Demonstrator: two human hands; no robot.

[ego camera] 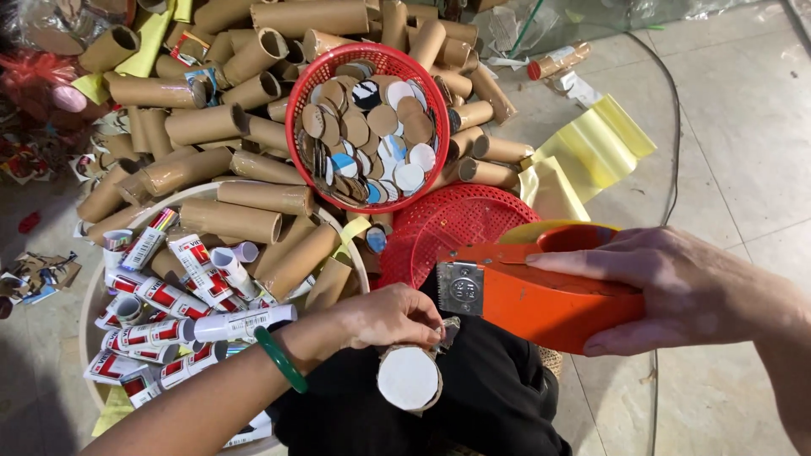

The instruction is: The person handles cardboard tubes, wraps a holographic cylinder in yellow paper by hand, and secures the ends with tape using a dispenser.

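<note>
At far left a round tray (88,321) holds wrapped tubes (169,297) with red-and-white labels, and bare cardboard tubes (232,219) lie piled beyond it. My left hand (384,317), a green bangle (281,361) on its wrist, has its grip closed around a capped cardboard tube (409,377) over my lap, the white end cap facing up. Behind it a red basket (368,127) brims with round paper discs (372,135). My right hand (676,291) clasps an orange tape dispenser (532,291), whose metal blade end sits just beside the tube, by my left fingertips.

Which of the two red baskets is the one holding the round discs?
The upright red basket above the tube pile; the other red basket lies upside down beside it.
</note>
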